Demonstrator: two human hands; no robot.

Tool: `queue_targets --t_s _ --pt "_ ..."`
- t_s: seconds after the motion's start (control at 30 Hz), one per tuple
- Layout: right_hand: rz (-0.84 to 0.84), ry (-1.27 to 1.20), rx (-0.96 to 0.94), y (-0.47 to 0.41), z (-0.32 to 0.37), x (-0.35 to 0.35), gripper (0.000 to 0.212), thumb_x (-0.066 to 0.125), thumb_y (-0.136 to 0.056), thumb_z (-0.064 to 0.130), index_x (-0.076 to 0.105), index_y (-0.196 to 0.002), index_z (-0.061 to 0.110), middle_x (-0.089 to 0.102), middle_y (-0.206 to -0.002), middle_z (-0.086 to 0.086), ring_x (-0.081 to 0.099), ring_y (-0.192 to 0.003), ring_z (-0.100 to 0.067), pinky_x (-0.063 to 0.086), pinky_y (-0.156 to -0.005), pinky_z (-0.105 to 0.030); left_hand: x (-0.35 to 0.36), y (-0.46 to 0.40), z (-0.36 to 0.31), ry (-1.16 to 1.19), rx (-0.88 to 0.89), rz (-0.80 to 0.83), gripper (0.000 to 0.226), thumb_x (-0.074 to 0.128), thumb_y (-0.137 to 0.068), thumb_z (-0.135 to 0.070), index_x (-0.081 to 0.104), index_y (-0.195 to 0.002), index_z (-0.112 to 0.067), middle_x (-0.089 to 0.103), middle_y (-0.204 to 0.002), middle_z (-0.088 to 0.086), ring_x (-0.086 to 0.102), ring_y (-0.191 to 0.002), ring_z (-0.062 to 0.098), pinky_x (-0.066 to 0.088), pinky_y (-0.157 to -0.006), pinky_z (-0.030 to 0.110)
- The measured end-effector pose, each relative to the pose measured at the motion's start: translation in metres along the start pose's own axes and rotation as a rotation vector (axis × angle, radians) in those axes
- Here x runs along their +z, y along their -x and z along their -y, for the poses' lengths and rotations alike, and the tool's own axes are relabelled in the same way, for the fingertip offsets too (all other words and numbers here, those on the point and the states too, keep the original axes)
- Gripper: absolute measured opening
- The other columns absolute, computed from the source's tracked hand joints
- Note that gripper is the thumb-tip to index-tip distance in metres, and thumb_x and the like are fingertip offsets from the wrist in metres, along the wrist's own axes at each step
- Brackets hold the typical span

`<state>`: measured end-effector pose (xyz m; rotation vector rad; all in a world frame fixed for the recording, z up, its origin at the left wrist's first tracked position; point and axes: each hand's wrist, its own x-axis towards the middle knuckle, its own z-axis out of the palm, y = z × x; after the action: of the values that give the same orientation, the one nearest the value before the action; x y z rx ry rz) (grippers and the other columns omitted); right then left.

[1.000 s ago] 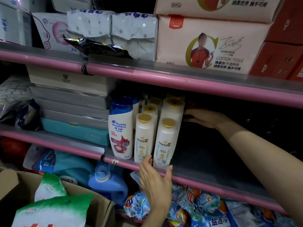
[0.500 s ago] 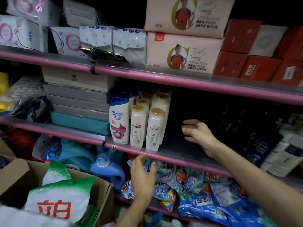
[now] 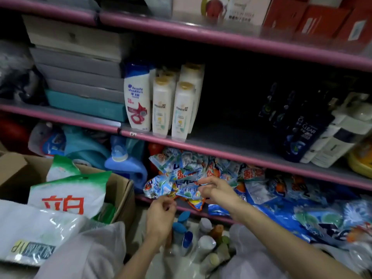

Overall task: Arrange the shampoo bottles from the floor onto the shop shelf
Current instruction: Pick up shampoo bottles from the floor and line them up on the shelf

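A white Head & Shoulders bottle (image 3: pixel 137 101) and several white gold-capped Pantene bottles (image 3: pixel 183 109) stand upright at the front of the pink-edged middle shelf (image 3: pixel 241 156). To their right the shelf board is bare and dark. On the floor below, a clear plastic bag holds several shampoo bottles (image 3: pixel 193 240) with blue, white and brown caps. My left hand (image 3: pixel 161 214) hangs just above those bottles with loosely curled fingers and holds nothing. My right hand (image 3: pixel 217 190) hovers in front of the bottom shelf, fingers relaxed and empty.
Dark Clear bottles (image 3: pixel 302 133) and white pump bottles (image 3: pixel 338 137) fill the middle shelf's right end. Stacked flat boxes (image 3: pixel 80 77) sit left of the shampoo. Crumpled detergent packets (image 3: pixel 181 178) crowd the bottom shelf. A cardboard box (image 3: pixel 124 190) of green-white bags stands at left.
Both hands have come down from the middle shelf to the floor bag. The right hand left the shelf's bare part, and the view tilted down.
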<state>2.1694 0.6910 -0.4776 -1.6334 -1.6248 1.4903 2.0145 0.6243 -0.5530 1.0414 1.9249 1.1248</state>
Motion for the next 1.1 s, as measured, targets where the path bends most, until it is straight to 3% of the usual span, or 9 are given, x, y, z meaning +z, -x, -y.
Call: queue_targets --t_s 0.17,0.23,0.4,0.57,0.67,0.8,0.9,1.0,1.1 --pt "-0.042 0.056 0.084 -0.010 -0.062 0.032 0.025 0.057 -0.092 0.004 0.058 -0.116 0.004 0.062 -0.095 -0.011 0.055 -0.080 -0.018 0.043 -0.064 -0.023 0.006 0.015 0.045 -0.106 -0.079 0.046 0.006 0.060 -0.088 -0.009 0.066 -0.086 -0.010 0.062 -0.106 0.005 0.057 -0.080 0.012 0.035 -0.066 0.011" --pt "-0.058 0.066 0.122 -0.017 -0.087 0.042 0.024 0.058 -0.090 0.002 0.060 -0.113 0.003 0.065 -0.103 -0.017 0.056 -0.085 -0.020 0.043 -0.068 -0.023 0.008 0.017 0.061 -0.141 -0.116 0.065 0.008 0.059 -0.087 -0.008 0.063 -0.082 -0.013 0.063 -0.104 0.007 0.059 -0.078 0.015 0.036 -0.063 0.011" --pt "-0.069 0.215 0.232 -0.034 -0.146 0.054 0.017 0.061 -0.086 0.017 0.062 -0.103 0.020 0.068 -0.109 -0.012 0.056 -0.114 -0.032 0.042 -0.100 -0.041 0.010 0.015 0.105 -0.218 -0.251 0.132 0.014 0.058 -0.088 -0.013 0.068 -0.095 -0.007 0.070 -0.102 0.011 0.064 -0.098 0.027 0.050 -0.083 0.030" --pt "-0.099 0.439 0.238 -0.042 -0.189 0.051 0.034 0.062 -0.083 0.015 0.061 -0.118 0.015 0.057 -0.126 -0.012 0.054 -0.117 -0.028 0.043 -0.100 -0.034 0.016 0.009 0.143 -0.244 -0.350 0.157 0.012 0.061 -0.088 -0.016 0.068 -0.095 -0.009 0.070 -0.102 0.008 0.064 -0.098 0.023 0.051 -0.085 0.030" --pt "-0.067 0.626 0.192 -0.043 -0.208 0.045 0.040 0.063 -0.082 0.013 0.060 -0.122 0.016 0.055 -0.129 -0.010 0.053 -0.117 -0.029 0.042 -0.096 -0.031 0.028 0.005 0.157 -0.275 -0.398 0.209 0.017 0.056 -0.089 -0.019 0.068 -0.096 -0.008 0.069 -0.093 0.006 0.065 -0.084 0.018 0.052 -0.071 0.023" --pt "-0.040 0.696 0.202 -0.049 -0.221 0.050 0.048 0.065 -0.083 0.017 0.050 -0.129 0.018 0.048 -0.135 -0.012 0.048 -0.121 -0.032 0.044 -0.097 -0.039 0.047 0.004 0.172 -0.241 -0.422 0.298 0.014 0.059 -0.087 -0.014 0.065 -0.099 -0.009 0.068 -0.102 0.010 0.063 -0.097 0.027 0.047 -0.080 0.028" --pt "-0.051 0.703 0.261 -0.050 -0.230 0.057 0.062 0.066 -0.082 0.017 0.037 -0.136 0.020 0.042 -0.136 -0.012 0.045 -0.123 -0.033 0.045 -0.097 -0.043 0.052 -0.004 0.180 -0.294 -0.431 0.236 0.011 0.060 -0.089 -0.025 0.060 -0.096 -0.017 0.059 -0.091 -0.004 0.056 -0.085 0.015 0.039 -0.068 0.020" --pt "-0.226 0.651 0.333 -0.046 -0.240 0.061 0.071 0.074 -0.073 0.015 0.032 -0.130 0.013 0.041 -0.130 -0.014 0.046 -0.119 -0.034 0.044 -0.096 -0.048 0.051 -0.018 0.187 -0.268 -0.463 0.106 0.020 0.058 -0.092 -0.031 0.048 -0.077 -0.022 0.052 -0.074 -0.008 0.054 -0.069 0.010 0.034 -0.045 0.014" --pt "-0.260 0.698 0.357 -0.044 -0.255 0.066 0.079 0.081 -0.067 0.025 0.032 -0.128 0.009 0.044 -0.127 -0.015 0.047 -0.119 -0.033 0.044 -0.098 -0.048 0.049 -0.029 0.195 -0.209 -0.557 0.065 0.027 0.067 -0.086 -0.029 0.052 -0.102 -0.013 0.055 -0.091 -0.002 0.052 -0.076 0.012 0.040 -0.062 0.018"
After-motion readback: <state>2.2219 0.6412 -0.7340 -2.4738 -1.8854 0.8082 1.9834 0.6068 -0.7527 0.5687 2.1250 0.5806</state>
